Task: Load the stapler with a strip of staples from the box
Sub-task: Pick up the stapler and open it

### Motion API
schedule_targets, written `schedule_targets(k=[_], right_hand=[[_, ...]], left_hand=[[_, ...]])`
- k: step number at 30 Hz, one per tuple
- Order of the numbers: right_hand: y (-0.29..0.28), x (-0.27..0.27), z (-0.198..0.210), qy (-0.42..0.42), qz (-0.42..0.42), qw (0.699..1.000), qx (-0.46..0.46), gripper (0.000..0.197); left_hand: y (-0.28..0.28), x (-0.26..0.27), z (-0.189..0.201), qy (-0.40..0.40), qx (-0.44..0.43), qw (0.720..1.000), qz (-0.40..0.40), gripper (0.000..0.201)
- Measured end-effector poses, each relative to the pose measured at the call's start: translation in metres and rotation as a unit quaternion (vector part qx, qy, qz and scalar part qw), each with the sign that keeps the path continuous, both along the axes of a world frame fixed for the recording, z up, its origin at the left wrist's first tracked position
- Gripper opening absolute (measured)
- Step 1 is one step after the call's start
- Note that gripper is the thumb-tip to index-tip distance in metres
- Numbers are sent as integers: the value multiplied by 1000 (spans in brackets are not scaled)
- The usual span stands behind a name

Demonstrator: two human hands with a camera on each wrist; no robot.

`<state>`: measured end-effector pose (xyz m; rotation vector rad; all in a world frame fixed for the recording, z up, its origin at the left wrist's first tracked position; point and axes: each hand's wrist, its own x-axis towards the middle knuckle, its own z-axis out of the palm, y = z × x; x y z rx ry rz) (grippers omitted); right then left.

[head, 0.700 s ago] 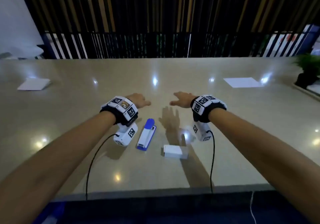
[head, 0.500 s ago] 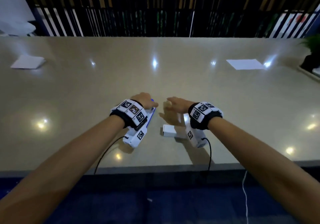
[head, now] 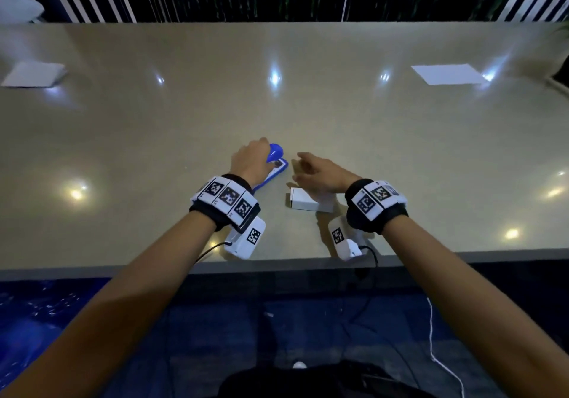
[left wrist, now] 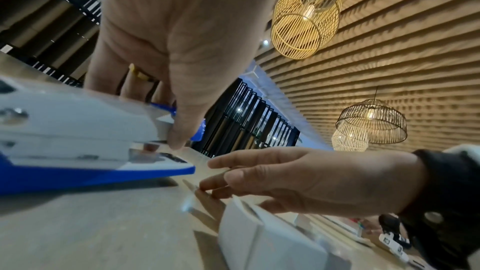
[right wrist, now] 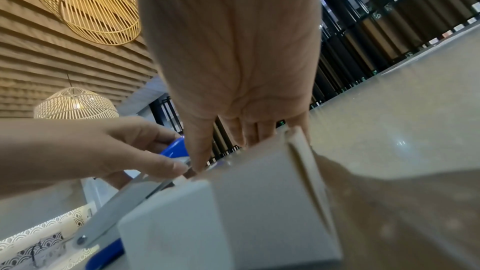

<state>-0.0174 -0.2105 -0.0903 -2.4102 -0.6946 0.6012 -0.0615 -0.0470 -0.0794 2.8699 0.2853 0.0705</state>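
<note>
- Standing at the near edge of the glossy beige stone table [head: 308, 114], the person has both forearms stretched out over it, each wrist wrapped in a black band with black-and-white marker squares.
- The left hand [head: 250, 161] is curled around the front end of the blue and white plastic stapler [head: 278, 163], thumb [left wrist: 187, 122] on one side, fingers on the other. The blue top arm looks lifted off the white base at that end.
- The stapler lies close to the near edge, around the middle of the table's width.
- The right hand [head: 320, 171] hovers just beside the stapler with its fingers loose and slightly spread, gripping nothing. It sits above the far side of the small white cardboard box [head: 303, 202]; can't tell if it's touching it.
- The box lies flat just right of the stapler, and from the wrist views it looks closed.
- Two white paper sheets lie well apart from all this: one [head: 32, 74] toward the far left corner, the other [head: 448, 74] toward the far right.
</note>
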Motion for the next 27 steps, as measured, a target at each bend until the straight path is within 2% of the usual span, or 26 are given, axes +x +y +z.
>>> schedule_targets(k=[2,5,7,11,13,18,22,24,25,27], right_hand=[[-1,1,2,14,-7,999,47,64],[2,3,6,10,-6,988,153,48],[3,5,7,-16,-6,982,189,38],[7,3,14,13,-14,970,243,28],[10,2,15,5,-23,965,261,22],[13,5,15,13,-35,959,282,17],[15,7,16,15,-18,959,282,17],[14,11,12,18,-31,957,288,13],[11,14,9,33,-53,952,299,11],[2,19,2,117,-118,921,352,9]], left_hand=[[-2,-4,2,-28,-49,998,-22,33],[-5,-11,3,-64,-138,985,-79,35],[-8,-17,1,-88,-194,971,-109,34],[-12,-22,0,-119,-276,946,-123,32],[-15,-22,1,-135,-264,947,-122,30],[-21,-21,1,-148,-112,978,-95,32],[-24,-22,2,-148,-88,982,-73,34],[-19,-23,5,-156,-133,978,-47,34],[-14,-22,7,-181,-190,964,-28,32],[1,-21,13,-248,-308,919,7,23]])
